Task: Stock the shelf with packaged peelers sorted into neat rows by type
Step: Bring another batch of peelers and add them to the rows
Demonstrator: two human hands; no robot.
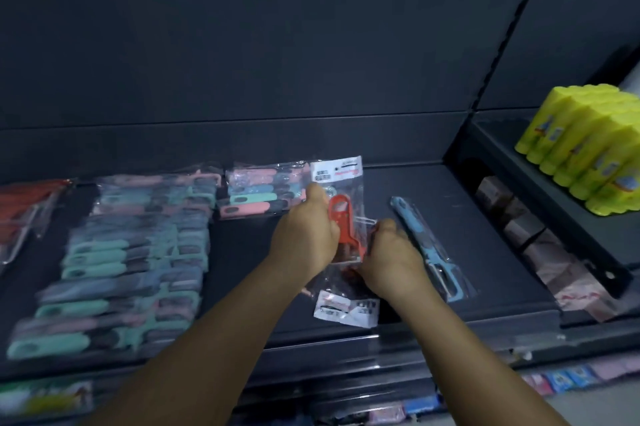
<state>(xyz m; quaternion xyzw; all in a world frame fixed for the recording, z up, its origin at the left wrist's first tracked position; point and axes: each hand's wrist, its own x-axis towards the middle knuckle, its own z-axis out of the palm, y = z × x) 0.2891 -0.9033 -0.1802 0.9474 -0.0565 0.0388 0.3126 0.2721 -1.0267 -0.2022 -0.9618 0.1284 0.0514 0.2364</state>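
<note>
Dark grey metal shelf (pixel 450 252) is my landmark: on its left half lie rows of bagged teal, pink and dark-handled peelers (pixel 131 252), one clear-bagged blue peeler (pixel 429 252) on its right half. Over its middle, my left hand (pixel 304 235) and right hand (pixel 391 262) both pinch clear bags of red peelers (pixel 343 217), fingers curled on plastic. Step: placing the red type. Next, I'd guess, lay them flat between the rows and the blue one.
</note>
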